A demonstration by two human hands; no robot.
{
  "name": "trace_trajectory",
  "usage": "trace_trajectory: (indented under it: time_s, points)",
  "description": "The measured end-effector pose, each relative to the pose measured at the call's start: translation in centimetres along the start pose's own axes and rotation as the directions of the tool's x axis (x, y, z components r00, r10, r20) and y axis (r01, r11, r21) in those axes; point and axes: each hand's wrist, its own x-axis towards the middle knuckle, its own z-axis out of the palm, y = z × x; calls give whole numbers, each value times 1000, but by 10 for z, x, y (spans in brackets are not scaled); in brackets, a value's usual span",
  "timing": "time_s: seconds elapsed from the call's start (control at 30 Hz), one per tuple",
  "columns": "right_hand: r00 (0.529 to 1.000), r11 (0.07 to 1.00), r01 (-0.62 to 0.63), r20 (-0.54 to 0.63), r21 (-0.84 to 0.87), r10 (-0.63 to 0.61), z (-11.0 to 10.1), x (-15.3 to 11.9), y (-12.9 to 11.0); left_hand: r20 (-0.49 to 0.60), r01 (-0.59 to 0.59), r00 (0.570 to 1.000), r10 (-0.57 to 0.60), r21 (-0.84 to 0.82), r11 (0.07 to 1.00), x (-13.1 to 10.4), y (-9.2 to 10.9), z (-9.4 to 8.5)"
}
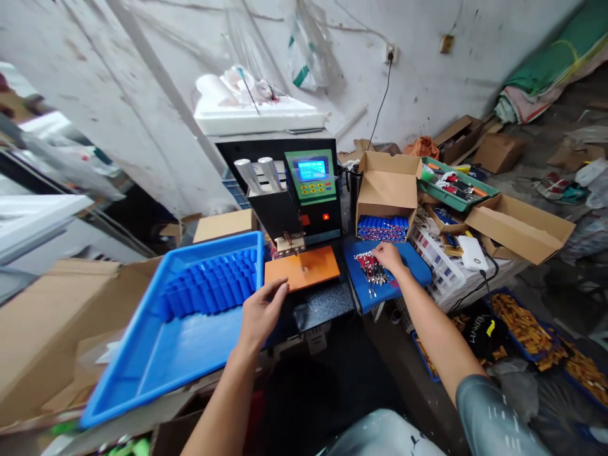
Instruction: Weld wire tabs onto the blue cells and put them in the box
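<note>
My left hand is over the front left corner of an orange board, with thumb and forefinger a little apart and nothing visible between them. The board lies before a black machine with a lit blue screen, and small metal tips stand over its back edge. My right hand is closed at the fingertips on the white end of a wire lead in a bunch of red and black wire leads. They lie on a blue pad. What exactly the fingertips pinch is partly hidden.
Left of the board, a blue tray holds rows of blue cylindrical cells. Behind the pad, an open cardboard box contains more blue cells. A green tray and a white basket stand right.
</note>
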Motion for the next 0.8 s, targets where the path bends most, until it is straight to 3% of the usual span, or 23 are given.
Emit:
trace_trajectory:
  time_s: [0.23, 0.4, 0.47, 0.57, 0.67, 0.8]
  points:
    - [999, 998, -51, 10, -29, 52, 15, 7, -3, 65, -23, 998, 22, 10, 1000, 1, -9, 1]
    - [991, 945, -111, -40, 307, 129, 16, 10, 0, 76, -34, 997, 32, 36, 999, 0, -9, 2]
    - [981, 839, -143, -35, 526, 189, 10, 9, -6, 78, -36, 996, 33, 31, 999, 0, -9, 2]
    - [972, 597, -147, 3, 788, 235, -3, 5, -20, 81, -38, 996, 36, 24, 999, 0, -8, 1]
    - [973, 416, -91, -9, 905, 231, -15, -1, -34, 75, -39, 996, 38, 12, 999, 0, -7, 1]
    - [970, 302, -8, -67, 953, 235, -21, -6, -43, 77, -50, 996, 49, 13, 999, -1, -5, 2]
